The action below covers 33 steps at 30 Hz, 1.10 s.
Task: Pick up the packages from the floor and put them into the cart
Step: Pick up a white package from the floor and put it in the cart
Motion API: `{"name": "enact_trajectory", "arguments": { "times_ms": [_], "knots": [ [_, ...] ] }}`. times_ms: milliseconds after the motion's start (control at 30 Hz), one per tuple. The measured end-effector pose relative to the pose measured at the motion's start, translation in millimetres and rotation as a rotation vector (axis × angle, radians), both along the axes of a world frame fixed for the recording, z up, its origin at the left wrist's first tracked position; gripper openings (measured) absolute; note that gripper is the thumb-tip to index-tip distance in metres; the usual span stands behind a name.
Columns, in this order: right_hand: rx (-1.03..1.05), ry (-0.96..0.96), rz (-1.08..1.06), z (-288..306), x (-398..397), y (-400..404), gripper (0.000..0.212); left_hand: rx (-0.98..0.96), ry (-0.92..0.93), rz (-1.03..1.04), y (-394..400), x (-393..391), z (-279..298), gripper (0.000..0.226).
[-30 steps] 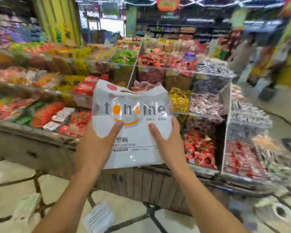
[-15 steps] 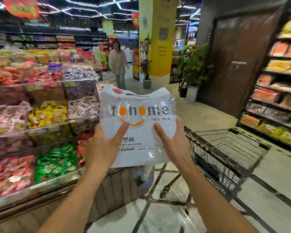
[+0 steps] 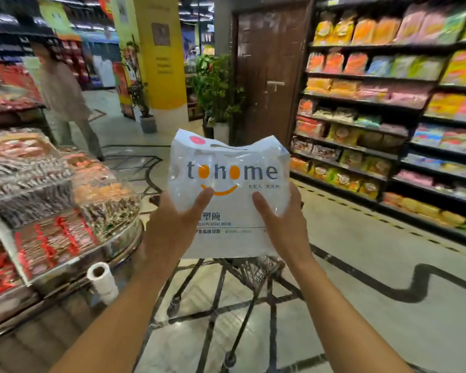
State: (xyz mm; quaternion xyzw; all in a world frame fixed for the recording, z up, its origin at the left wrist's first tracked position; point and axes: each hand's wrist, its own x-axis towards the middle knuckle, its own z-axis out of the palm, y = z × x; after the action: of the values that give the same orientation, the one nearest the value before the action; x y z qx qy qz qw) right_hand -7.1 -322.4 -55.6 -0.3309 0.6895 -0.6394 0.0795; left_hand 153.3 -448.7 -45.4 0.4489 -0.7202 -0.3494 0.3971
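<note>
Swung further right since half a second ago: cart (image 3: 249, 267) now dead ahead and mostly hidden below the package (image 3: 228, 195), snack shelves (image 3: 388, 117) filling the right side, candy display (image 3: 65, 205) slid off to the left. Held upright in front of the chest, printed face toward the camera, well clear of the floor and apparently just above the cart's near rim. Gripped from both sides for balance, since the soft plastic sags around what looks like stacked bowls: left hand (image 3: 172, 227) with thumb pressed flat on the front, right hand (image 3: 283, 224) mirroring it, remaining fingers wrapped behind and out of sight. Basket contents not visible, so cannot tell what already sits inside. Probably next: lowering straight down over the wire rim. Paper roll (image 3: 102, 281) standing by the display base.
</note>
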Motion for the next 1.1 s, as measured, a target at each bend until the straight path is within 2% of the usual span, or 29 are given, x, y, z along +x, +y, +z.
{"name": "enact_trajectory", "arguments": {
  "times_ms": [100, 267, 667, 800, 867, 1000, 1100],
  "knots": [
    [0.01, -0.013, -0.07, -11, -57, 16, 0.045, 0.027, -0.042, -0.044, 8, -65, -6, 0.085],
    [0.028, -0.019, -0.172, -36, -149, 11, 0.066, 0.048, -0.068, -0.137, -8, -166, -28, 0.093],
    [0.131, -0.061, -0.14, -80, -366, -120, 0.076, 0.151, -0.14, -0.103, -138, -378, -78, 0.083],
    [0.189, -0.097, -0.077, -96, -410, -172, 0.105, 0.171, -0.155, -0.057, -184, -413, -96, 0.085],
    [0.225, -0.111, -0.037, -110, -428, -198, 0.109, 0.183, -0.164, -0.008, -202, -424, -105, 0.078],
    [0.286, -0.149, 0.07, -142, -458, -251, 0.1, 0.228, -0.219, 0.098, -235, -442, -131, 0.062],
    [0.329, -0.166, 0.17, -165, -478, -290, 0.067, 0.277, -0.231, 0.179, -260, -454, -159, 0.073]
  ]
}}
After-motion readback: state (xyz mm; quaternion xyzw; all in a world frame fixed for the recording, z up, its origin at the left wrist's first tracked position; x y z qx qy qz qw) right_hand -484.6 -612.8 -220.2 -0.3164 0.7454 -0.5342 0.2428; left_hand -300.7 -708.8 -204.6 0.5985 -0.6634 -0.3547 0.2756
